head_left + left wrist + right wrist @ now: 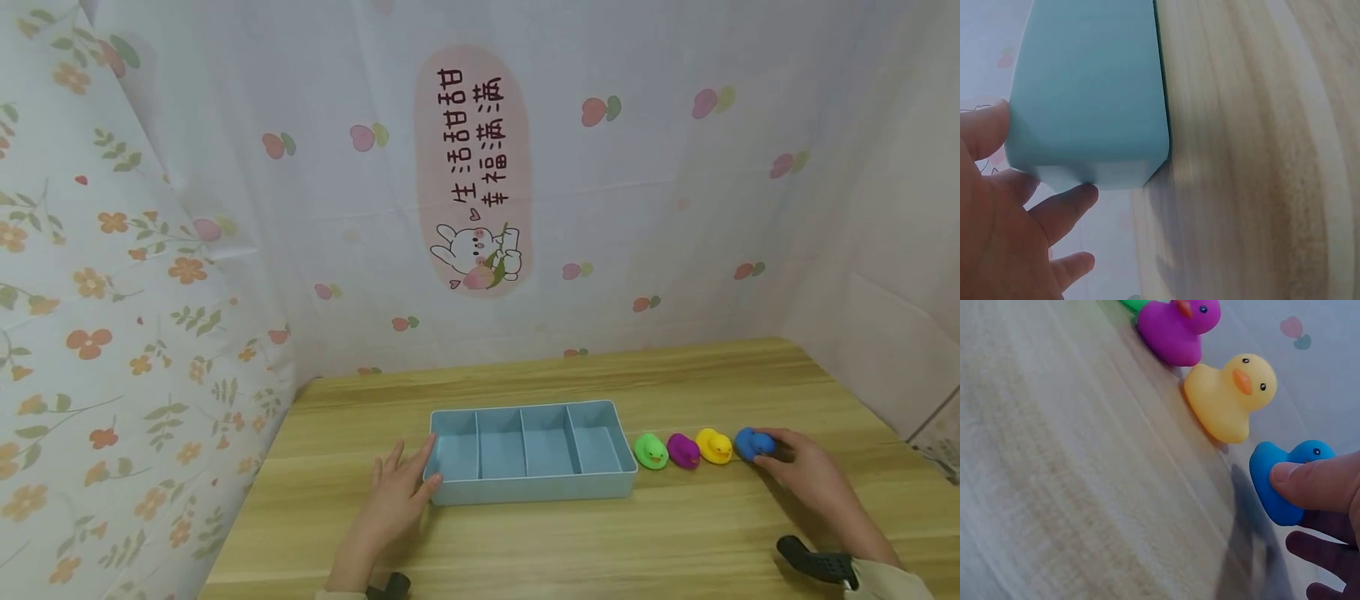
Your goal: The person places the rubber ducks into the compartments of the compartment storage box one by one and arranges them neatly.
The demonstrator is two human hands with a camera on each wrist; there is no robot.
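Observation:
A light-blue tray [534,490] with several compartments in a row sits on the table. My left hand [396,497] rests against its left end, fingers spread, the thumb by the near corner. The left wrist view shows that hand's fingertips touching the tray's end wall [1088,94]. To the right, my right hand [813,475] pinches a blue rubber duck [1272,487] between thumb and fingers. Beside it stand a yellow rubber duck [714,447], a purple one [683,451] and a green one [650,452], the green closest to the tray.
The wooden table [540,550] runs up to a patterned cloth [337,208] at the back. More floral cloth [127,350] hangs along the left side. A black band [817,562] circles the right wrist.

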